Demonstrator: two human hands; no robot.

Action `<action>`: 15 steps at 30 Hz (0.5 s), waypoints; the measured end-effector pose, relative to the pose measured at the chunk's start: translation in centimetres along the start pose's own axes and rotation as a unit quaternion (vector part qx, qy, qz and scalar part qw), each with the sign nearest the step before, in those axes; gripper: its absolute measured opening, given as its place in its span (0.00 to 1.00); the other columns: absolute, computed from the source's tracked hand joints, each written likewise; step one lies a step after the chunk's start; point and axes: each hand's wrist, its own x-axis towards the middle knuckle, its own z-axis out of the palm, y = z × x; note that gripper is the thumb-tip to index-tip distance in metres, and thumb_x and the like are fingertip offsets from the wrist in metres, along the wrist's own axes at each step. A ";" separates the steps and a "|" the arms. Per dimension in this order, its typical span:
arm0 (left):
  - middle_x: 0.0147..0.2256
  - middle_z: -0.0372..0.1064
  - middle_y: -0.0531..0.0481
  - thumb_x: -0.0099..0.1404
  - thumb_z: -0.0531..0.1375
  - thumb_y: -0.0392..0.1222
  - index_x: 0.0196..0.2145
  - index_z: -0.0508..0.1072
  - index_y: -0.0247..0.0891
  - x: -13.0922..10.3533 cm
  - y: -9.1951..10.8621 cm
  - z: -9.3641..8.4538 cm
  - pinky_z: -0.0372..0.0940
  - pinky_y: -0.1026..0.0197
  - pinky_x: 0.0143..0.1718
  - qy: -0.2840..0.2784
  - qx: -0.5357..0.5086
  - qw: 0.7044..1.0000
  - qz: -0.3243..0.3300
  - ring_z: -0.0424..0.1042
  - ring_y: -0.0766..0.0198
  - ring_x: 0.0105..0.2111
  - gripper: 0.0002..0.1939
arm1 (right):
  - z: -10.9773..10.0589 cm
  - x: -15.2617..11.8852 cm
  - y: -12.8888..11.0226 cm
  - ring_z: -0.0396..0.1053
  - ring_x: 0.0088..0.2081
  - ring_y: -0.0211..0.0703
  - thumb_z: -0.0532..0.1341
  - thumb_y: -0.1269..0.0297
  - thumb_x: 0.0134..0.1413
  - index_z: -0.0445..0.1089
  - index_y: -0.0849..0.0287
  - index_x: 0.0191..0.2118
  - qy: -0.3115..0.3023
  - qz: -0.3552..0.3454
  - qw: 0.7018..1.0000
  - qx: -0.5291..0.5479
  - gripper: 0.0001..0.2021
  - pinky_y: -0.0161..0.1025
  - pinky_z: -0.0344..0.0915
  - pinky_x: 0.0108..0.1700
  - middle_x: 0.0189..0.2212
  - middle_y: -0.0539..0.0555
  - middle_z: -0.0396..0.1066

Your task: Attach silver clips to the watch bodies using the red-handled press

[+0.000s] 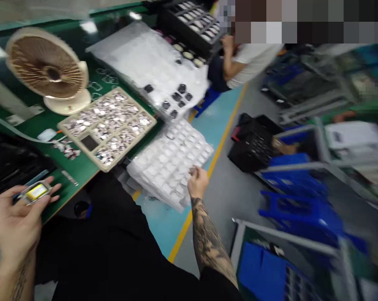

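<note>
My left hand [22, 213] is closed around the edges of a small rounded frame with a yellow-and-white part inside [35, 192], perhaps a watch case; its exact kind is unclear. Out over the edge of a stack of white plastic trays [163, 163], my right hand [197, 182] has its fingers curled together. Whatever those fingers hold, if anything, is too blurred to make out. The white trays have rows of pockets. To their left, a cream divided tray [105, 165] on the green table holds many small shiny pieces.
A cream fan [47, 69] stands on the green table [88, 175]. Behind the trays, a bagged white sheet [138, 54] bears several dark pieces. A co-worker [239, 69] sits at the far end. Blue stools [302, 209] and metal-framed carts [286, 230] line the right side of the aisle.
</note>
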 end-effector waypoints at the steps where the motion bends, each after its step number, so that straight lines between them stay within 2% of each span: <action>1: 0.48 0.86 0.50 0.55 0.81 0.49 0.54 0.71 0.48 -0.5 0.8 0.3 0.87 0.44 0.39 0.001 -0.026 1.000 -0.014 0.87 0.43 0.49 0.34 | 0.2 -0.1 -2.0 0.73 0.42 0.47 0.48 0.64 0.72 0.77 0.64 0.57 0.009 -0.023 0.999 0.028 0.22 0.50 0.76 0.52 0.50 0.65 0.73; 3: 0.51 0.85 0.40 0.60 0.79 0.48 0.53 0.72 0.41 -1.1 1.9 0.7 0.86 0.50 0.39 -0.006 -0.060 0.997 -0.045 0.88 0.45 0.45 0.30 | 0.7 -0.5 -7.2 0.76 0.41 0.46 0.57 0.58 0.73 0.79 0.59 0.57 0.049 -0.106 0.985 0.130 0.18 0.50 0.80 0.45 0.55 0.63 0.71; 5: 0.47 0.86 0.37 0.60 0.79 0.49 0.53 0.73 0.37 -1.3 2.3 0.7 0.85 0.53 0.38 -0.006 -0.074 0.995 -0.070 0.89 0.46 0.41 0.30 | 1.5 -1.6 -13.7 0.78 0.42 0.48 0.65 0.60 0.70 0.82 0.52 0.55 0.053 -0.189 0.949 0.247 0.13 0.51 0.82 0.43 0.55 0.61 0.73; 7: 0.44 0.86 0.37 0.61 0.78 0.50 0.55 0.74 0.35 -1.3 2.3 0.3 0.84 0.55 0.36 -0.003 -0.087 0.992 -0.091 0.89 0.46 0.39 0.30 | 2.1 -3.6 -20.6 0.80 0.46 0.52 0.68 0.64 0.68 0.82 0.47 0.55 -0.050 -0.279 0.909 0.304 0.13 0.55 0.84 0.47 0.57 0.60 0.76; 10: 0.46 0.85 0.38 0.64 0.77 0.49 0.58 0.75 0.36 -1.8 2.0 -0.6 0.83 0.56 0.38 0.002 -0.119 0.987 -0.105 0.88 0.46 0.42 0.30 | 3.0 -7.8 -29.8 0.81 0.54 0.56 0.68 0.69 0.67 0.81 0.45 0.58 -0.201 -0.414 0.797 0.391 0.18 0.60 0.83 0.56 0.56 0.59 0.80; 13: 0.48 0.85 0.39 0.65 0.76 0.45 0.59 0.75 0.37 -2.7 2.1 -1.5 0.83 0.56 0.43 0.012 -0.141 0.985 -0.099 0.88 0.48 0.44 0.28 | 4.3 -11.9 -36.3 0.80 0.56 0.55 0.67 0.73 0.68 0.79 0.46 0.61 -0.314 -0.461 0.691 0.460 0.21 0.58 0.82 0.58 0.56 0.58 0.81; 15: 0.48 0.85 0.40 0.67 0.74 0.43 0.60 0.76 0.37 -3.2 2.3 -2.0 0.82 0.56 0.46 0.027 -0.145 0.985 -0.092 0.87 0.51 0.46 0.26 | 5.5 -13.9 -39.0 0.79 0.56 0.55 0.67 0.73 0.68 0.79 0.45 0.61 -0.363 -0.478 0.642 0.477 0.21 0.60 0.81 0.58 0.56 0.57 0.81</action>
